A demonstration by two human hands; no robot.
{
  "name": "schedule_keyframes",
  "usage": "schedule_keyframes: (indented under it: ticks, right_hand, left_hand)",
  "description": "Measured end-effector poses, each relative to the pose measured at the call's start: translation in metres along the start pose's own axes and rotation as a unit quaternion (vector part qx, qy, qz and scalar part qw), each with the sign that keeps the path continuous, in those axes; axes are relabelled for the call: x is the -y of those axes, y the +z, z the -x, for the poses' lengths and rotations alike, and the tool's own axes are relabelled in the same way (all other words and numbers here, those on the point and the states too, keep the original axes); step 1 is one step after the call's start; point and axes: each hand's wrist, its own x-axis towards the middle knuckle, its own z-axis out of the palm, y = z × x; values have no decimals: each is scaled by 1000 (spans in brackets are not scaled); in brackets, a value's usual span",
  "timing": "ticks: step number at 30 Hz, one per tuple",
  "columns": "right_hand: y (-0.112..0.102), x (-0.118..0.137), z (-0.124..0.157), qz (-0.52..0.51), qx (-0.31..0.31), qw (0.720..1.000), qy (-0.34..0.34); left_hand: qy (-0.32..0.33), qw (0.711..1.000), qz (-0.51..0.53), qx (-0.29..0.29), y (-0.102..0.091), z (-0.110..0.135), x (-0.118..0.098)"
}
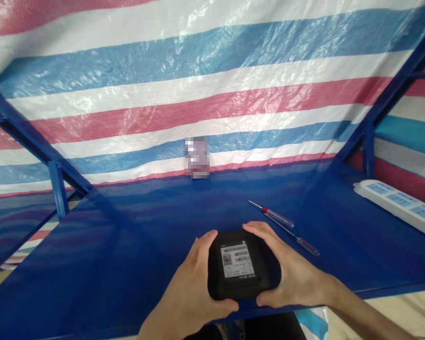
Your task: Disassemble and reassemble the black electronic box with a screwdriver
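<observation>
A black, rounded-square device (230,289) shows a white label with a QR code and barcodes on the side facing me. It is near the front edge of the blue table. My left hand (194,278) grips its left side, thumb at the near edge and fingers at the far corner. On the other side my right hand (286,269) holds the right edge and corners, curved around it. Past my right hand lie two screwdrivers with clear handles: one with a red collar (272,215), the other with a green collar (297,237).
A white power strip (396,200) rests at the right of the blue table (145,226). A pixelated upright item (197,158) stands at the back against the striped plastic sheet (205,108). Blue metal frame bars (58,189) slant up on both sides.
</observation>
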Motion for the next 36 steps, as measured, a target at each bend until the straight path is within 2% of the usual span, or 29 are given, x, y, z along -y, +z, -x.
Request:
schedule_keyframes:
  ticks: [4,11,18,28,31,36]
  right_hand:
    - [0,0,1,8,-23,999,-25]
    - [1,0,4,81,-47,994,-50]
    - [5,-3,5,136,-58,987,-66]
    - [7,-4,6,168,-71,978,-96]
    - [3,3,4,182,-50,979,-81]
    - [-12,22,-4,194,50,980,-24]
  left_hand:
    - [10,1000,5,-10,1,-1,-3]
    - [10,998,43,-35,6,3,3]
    - [-18,997,73,-16,2,6,5]
    - [-15,997,68,-13,2,5,6]
    - [-6,998,62,-8,2,3,5]
    - [-2,999,53,-8,1,1,5]
